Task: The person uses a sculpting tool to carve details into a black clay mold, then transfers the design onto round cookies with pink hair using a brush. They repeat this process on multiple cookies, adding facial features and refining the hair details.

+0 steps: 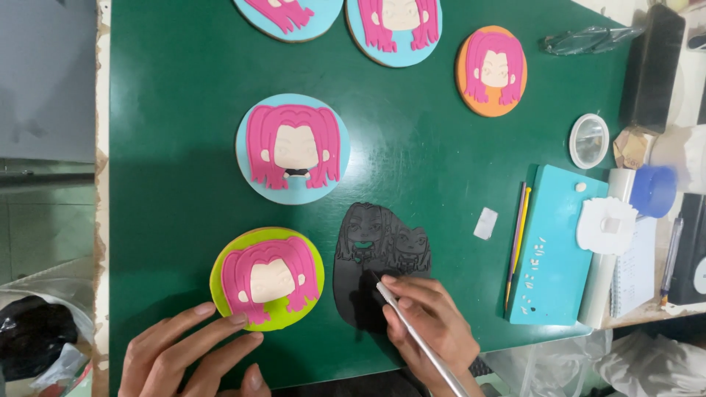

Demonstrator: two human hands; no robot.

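My right hand (426,323) grips a thin silver tool (419,340) like a pen, its tip pressed on a flat black sheet (379,261) embossed with two figure faces. My left hand (187,356) lies on the green mat, fingers spread, fingertips touching the edge of a lime-green round disc (266,278) with a pink-haired face. Above it sits a light-blue disc (293,148) with the same pink hair and a small black collar piece.
More discs lie at the top: two light-blue (393,29) and one orange (491,70). To the right are a teal board (555,250) with tiny white bits, thin stick tools (517,242), a small white square (485,223), a round lid (588,140) and a blue cup (653,190).
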